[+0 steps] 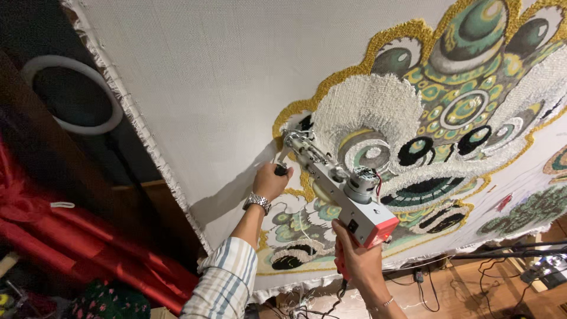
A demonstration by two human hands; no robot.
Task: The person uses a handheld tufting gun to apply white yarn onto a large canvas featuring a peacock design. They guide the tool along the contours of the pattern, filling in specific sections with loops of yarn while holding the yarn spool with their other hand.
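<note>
A tufting gun (339, 192), grey metal with a red rear end and a round motor on top, presses its needle end against a stretched white cloth (218, 77). My left hand (270, 180), with a metal wristwatch and striped sleeve, grips the gun's black front handle. My right hand (354, 254) holds the rear grip below the red end. The needle tip sits at the left edge of a tufted design (437, 118), a lion-dance-like face in white, gold, green and black yarn.
A white ring light (74, 94) on a stand is left of the cloth. Red fabric (88, 248) lies bunched at lower left. Cables and a power strip (425, 274) trail on the wooden floor at lower right.
</note>
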